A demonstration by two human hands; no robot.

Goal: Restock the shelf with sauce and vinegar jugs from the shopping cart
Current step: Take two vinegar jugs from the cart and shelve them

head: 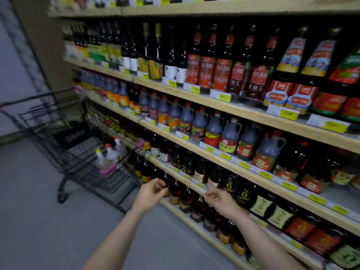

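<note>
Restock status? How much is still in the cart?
Done: shelves look mostly full. In hand: nothing; left hand and right hand hang loosely curled in front of the lower shelves, holding no jug. Left: at least three pale jugs are in the cart.

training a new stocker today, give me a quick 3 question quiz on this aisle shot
1. True or false: both hands are carrying jugs.
2. Where is the shopping cart? A) left of the shelving B) right of the shelving C) behind the person
3. What colour are the price tags on the shelf edges?

Key
1. False. The left hand and right hand hold nothing, fingers loosely curled, in front of the low shelves.
2. A. It still holds pale jugs.
3. Yellow.
</note>
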